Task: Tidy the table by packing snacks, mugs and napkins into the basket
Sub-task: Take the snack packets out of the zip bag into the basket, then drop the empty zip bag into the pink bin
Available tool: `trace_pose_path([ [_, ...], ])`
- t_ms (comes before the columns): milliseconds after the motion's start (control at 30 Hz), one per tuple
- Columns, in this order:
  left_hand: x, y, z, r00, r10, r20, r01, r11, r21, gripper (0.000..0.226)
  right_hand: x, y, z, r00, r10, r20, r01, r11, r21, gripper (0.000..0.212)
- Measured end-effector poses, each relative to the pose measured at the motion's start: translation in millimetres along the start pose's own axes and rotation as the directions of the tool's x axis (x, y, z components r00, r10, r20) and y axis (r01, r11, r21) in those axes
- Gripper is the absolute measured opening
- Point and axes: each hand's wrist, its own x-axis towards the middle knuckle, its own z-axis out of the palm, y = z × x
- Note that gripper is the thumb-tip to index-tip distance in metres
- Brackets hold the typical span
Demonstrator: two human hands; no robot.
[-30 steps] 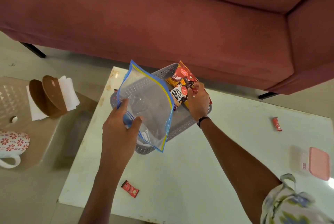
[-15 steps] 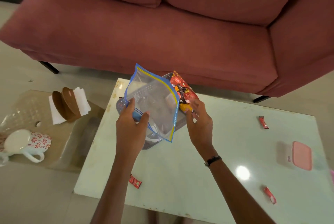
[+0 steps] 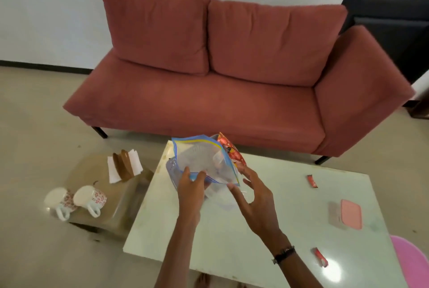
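- Two flowered mugs are seen on their sides on a low glass side table at the far left, just beside each other, handles toward the camera.
- White napkins are held upright in a brown holder on the same side table, behind the mugs.
- A clear zip bag with a blue and yellow edge is pinched at its lower edge by the left hand, thumb and fingers curled onto the plastic; the bag is held up over the far left corner of the white table.
- A grey basket is partly visible behind and through the bag; its contents cannot be told.
- A red and orange snack packet stands tilted just behind the bag's right edge; whether it sits inside the basket cannot be told.
- The right hand is spread, fingers loosely extended and holding nothing; its fingertips lie close to the bag's lower right corner; a dark band is worn on the wrist.
- Two small red sachets are on the table: one near the far right, one near the front right.
- A pink-lidded box rests on the table's right side.
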Motion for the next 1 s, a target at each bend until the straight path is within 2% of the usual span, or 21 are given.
trace_pose_path([
  [133, -39, 16, 4, 0.998, -0.031, 0.058, 0.034, 0.998, -0.061, 0.037, -13, -17, -23, 0.998, -0.058, -0.008, 0.057, 0.994, -0.094, 0.056],
  [200, -55, 26, 8, 0.993, -0.021, 0.113, 0.033, 0.994, -0.108, 0.026, -15, -25, -34, 0.995, -0.071, -0.072, 0.064, 0.994, -0.084, 0.041],
  [233, -63, 29, 10, 0.990, -0.003, 0.143, 0.020, 0.993, -0.116, 0.031, -15, -30, -41, 0.991, -0.074, -0.114, 0.066, 0.995, -0.071, 0.032],
  [300, -73, 34, 14, 0.977, 0.079, 0.199, -0.057, 0.992, -0.117, 0.059, -14, -39, -56, 0.978, -0.071, -0.194, 0.066, 0.997, -0.030, 0.012],
  [333, -77, 35, 15, 0.968, 0.131, 0.214, -0.109, 0.987, -0.115, 0.068, -12, -42, -64, 0.974, -0.050, -0.221, 0.053, 0.999, 0.007, 0.009],
  [400, -76, 34, 20, 0.945, 0.239, 0.225, -0.230, 0.971, -0.066, 0.059, -6, -46, -76, 0.968, -0.004, -0.251, 0.018, 0.998, 0.052, 0.011],
  [467, -68, 24, 30, 0.913, 0.289, 0.287, -0.316, 0.948, 0.050, 0.050, -2, -27, -77, 0.975, 0.033, -0.218, -0.032, 0.999, 0.005, 0.005],
  [500, -63, 13, 35, 0.908, 0.259, 0.329, -0.312, 0.943, 0.118, 0.053, -2, -8, -73, 0.981, 0.093, -0.168, -0.101, 0.994, -0.044, 0.005],
  [600, -36, -29, 41, 0.909, 0.119, 0.400, -0.266, 0.904, 0.334, 0.066, -12, 63, -48, 0.945, 0.325, -0.033, -0.326, 0.934, -0.143, 0.032],
  [700, -2, -79, 31, 0.939, 0.028, 0.344, -0.180, 0.890, 0.418, 0.070, -29, 110, -27, 0.855, 0.519, 0.002, -0.514, 0.848, -0.130, 0.040],
  [800, 35, -132, 14, 0.962, -0.065, 0.264, -0.085, 0.850, 0.519, 0.074, -39, 151, -11, 0.800, 0.597, 0.057, -0.576, 0.791, -0.208, 0.047],
  [933, 78, -187, 8, 0.953, -0.209, 0.220, 0.019, 0.765, 0.644, 0.072, -36, 215, 6, 0.680, 0.733, 0.015, -0.721, 0.672, -0.168, 0.054],
  [1000, 102, -209, 21, 0.939, -0.235, 0.249, 0.011, 0.748, 0.663, 0.069, -28, 248, 14, 0.638, 0.769, -0.042, -0.768, 0.631, -0.113, 0.058],
])
